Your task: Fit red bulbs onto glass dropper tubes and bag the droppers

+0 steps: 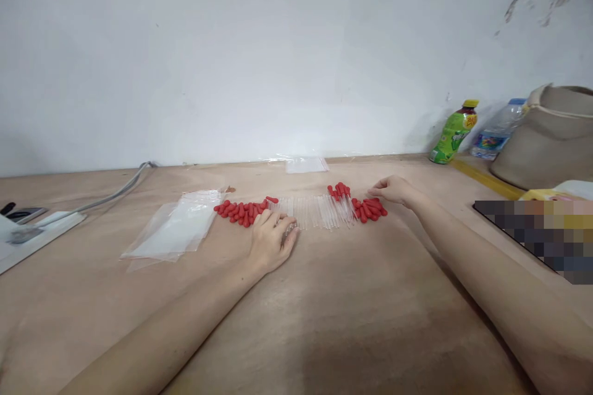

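Observation:
A row of clear glass droppers [317,212] lies across the wooden table [324,321], with red rubber bulbs heaped at its left end [241,211] and right end [368,207]. My left hand [271,239] rests on the left part of the clear tubes, fingers curled down over them. My right hand [393,189] hovers at the right heap of red bulbs, fingers bent and pinched at the bulbs; what the fingertips hold is too small to make out.
Clear plastic bags [173,231] lie left of the droppers; another [306,165] sits by the wall. A green bottle [454,131], a water bottle [498,129] and a beige bag [551,136] stand at the right. A grey cable [111,194] runs at the left.

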Available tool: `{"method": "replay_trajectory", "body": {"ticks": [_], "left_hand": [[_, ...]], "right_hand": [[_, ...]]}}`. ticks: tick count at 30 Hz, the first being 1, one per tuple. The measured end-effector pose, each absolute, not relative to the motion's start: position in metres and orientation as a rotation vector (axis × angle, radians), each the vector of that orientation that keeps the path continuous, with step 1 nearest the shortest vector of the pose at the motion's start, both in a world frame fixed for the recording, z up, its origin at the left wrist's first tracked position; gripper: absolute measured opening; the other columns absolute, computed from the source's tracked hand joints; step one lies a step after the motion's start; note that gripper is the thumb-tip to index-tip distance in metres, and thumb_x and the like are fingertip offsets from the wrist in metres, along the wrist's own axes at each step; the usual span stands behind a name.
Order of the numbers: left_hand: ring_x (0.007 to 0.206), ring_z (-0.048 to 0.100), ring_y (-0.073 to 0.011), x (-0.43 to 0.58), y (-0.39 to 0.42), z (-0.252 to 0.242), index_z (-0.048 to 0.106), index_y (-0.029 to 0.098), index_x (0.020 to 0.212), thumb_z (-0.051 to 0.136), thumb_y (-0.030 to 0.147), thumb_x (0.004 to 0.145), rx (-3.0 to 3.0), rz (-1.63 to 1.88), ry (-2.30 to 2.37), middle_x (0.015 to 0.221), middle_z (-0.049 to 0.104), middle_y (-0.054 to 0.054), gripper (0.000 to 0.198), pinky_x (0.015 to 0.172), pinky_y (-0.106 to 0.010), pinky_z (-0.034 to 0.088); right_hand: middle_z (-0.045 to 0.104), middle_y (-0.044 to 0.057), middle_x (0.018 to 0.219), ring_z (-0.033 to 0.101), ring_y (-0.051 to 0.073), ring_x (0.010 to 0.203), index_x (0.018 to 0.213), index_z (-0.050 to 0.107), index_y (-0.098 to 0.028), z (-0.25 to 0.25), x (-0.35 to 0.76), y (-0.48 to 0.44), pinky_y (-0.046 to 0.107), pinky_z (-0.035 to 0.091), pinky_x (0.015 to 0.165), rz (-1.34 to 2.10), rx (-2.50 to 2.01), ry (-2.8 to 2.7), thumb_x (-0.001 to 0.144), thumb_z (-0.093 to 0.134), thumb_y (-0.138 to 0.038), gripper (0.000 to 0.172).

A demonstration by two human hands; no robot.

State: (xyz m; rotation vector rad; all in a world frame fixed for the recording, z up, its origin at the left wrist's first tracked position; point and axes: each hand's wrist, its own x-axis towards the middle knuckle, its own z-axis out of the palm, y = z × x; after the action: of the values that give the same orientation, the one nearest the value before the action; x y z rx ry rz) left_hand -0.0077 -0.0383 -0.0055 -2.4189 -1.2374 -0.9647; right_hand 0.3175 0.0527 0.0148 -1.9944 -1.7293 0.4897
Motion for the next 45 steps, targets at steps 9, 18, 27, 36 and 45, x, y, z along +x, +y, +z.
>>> {"method": "replay_trajectory", "body": {"ticks": [9,18,27,36,45], "left_hand": [[0.088,0.045,-0.0214,0.026,-0.012,0.01,0.061,0.019,0.074,0.05,0.026,0.075,-2.291,-0.824,-1.563,0.088,0.053,-0.006,0.014,0.076,-0.033,0.036],[0.093,0.042,-0.0302,0.064,0.008,0.017,0.063,0.012,0.065,0.053,0.038,0.065,-2.263,-0.575,-1.894,0.088,0.053,-0.015,0.028,0.079,-0.042,0.033],[0.088,0.049,-0.0358,0.076,0.026,0.018,0.061,0.009,0.062,0.06,0.028,0.056,-2.263,-0.534,-2.066,0.084,0.059,-0.023,0.02,0.065,-0.041,0.039],[0.071,0.057,-0.0248,0.053,0.012,0.035,0.056,0.013,0.055,0.051,0.025,0.071,-2.45,-0.536,-1.897,0.064,0.06,-0.012,0.02,0.059,-0.032,0.041],[0.074,0.058,-0.0162,-0.023,-0.03,-0.004,0.051,0.015,0.103,0.035,0.016,0.087,-2.598,-0.827,-1.019,0.084,0.061,-0.006,0.023,0.063,-0.027,0.047]], "right_hand": [[0.066,0.006,0.066,0.055,0.013,0.056,0.075,0.069,-0.012,0.003,0.319,0.056,0.022,0.043,0.053,0.729,-1.942,-1.744,0.062,0.068,-0.032,0.024],[0.064,0.002,0.067,0.054,0.014,0.061,0.077,0.069,-0.016,0.023,0.32,0.048,0.021,0.039,0.051,0.563,-1.919,-1.683,0.069,0.06,-0.04,0.027],[0.061,0.002,0.067,0.053,0.013,0.062,0.069,0.061,-0.016,0.037,0.279,0.033,0.022,0.038,0.052,0.374,-1.727,-1.755,0.071,0.057,-0.035,0.019],[0.057,0.007,0.081,0.054,0.016,0.077,0.088,0.062,-0.016,0.018,0.218,-0.004,0.029,0.043,0.07,0.204,-1.271,-1.893,0.079,0.047,-0.02,0.017],[0.058,0.004,0.084,0.054,0.016,0.077,0.088,0.054,-0.02,-0.014,0.21,-0.048,0.029,0.044,0.065,0.2,-0.965,-2.021,0.082,0.044,-0.018,0.012]]}}
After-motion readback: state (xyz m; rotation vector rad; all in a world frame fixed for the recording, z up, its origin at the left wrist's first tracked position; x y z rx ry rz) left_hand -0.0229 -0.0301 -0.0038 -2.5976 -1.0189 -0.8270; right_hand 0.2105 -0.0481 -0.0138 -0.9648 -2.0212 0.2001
